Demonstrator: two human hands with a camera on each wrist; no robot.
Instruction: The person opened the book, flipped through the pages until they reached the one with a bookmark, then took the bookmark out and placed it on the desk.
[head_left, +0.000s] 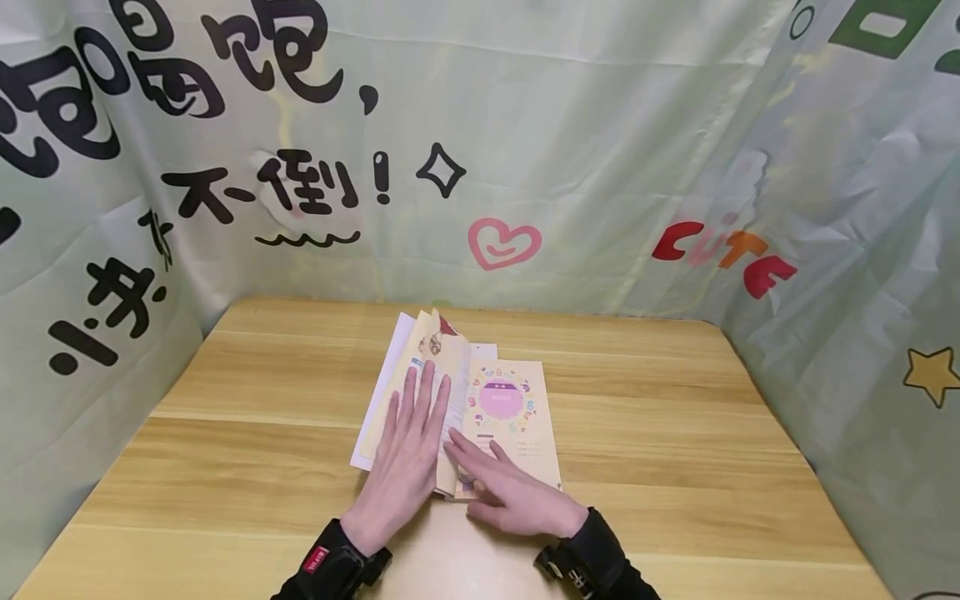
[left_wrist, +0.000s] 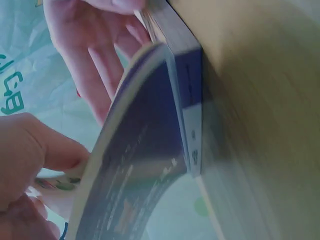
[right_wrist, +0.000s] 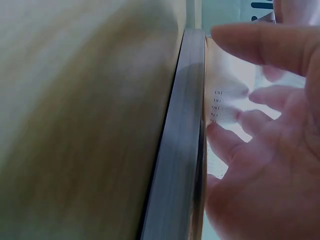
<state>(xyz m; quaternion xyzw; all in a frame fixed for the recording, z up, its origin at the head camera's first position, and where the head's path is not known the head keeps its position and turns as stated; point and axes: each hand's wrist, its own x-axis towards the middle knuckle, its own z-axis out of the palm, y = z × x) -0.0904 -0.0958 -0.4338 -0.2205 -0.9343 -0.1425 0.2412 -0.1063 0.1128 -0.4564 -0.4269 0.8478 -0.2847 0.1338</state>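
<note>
Book (head_left: 480, 408) lies open near the middle of the wooden table (head_left: 675, 467), spine roughly toward me, a pink round graphic on the right-hand page. Left hand (head_left: 408, 450) lies flat on the left-hand page, fingers straight and close together, pressing rather than gripping; nothing is held in it. Right hand (head_left: 510, 492) rests just beside it, on the lower part of the right page, index finger extended toward the gutter, other fingers loosely spread; nothing pinched that I can see. From the right wrist view the fingertips (right_wrist: 235, 117) touch a page printed with small numbers, lying right against the page block (right_wrist: 180, 150). From the left wrist view the cover (left_wrist: 145, 165) bows up off the table under the thumb (left_wrist: 55, 150), so the left half is not fully flat. My judgement: the step in hand is flattening or turning a leaf at the gutter. To do it well, keep the left palm weight near the fold, not out at the page edge, so the bowed cover settles; let the right index slide along the sheet from the fold outward, lightly, to avoid creasing. Risk as I read it: the book skating on the smooth table if either push is sideways rather than down. Printed fabric backdrop (head_left: 570, 167) surrounds the table.
</note>
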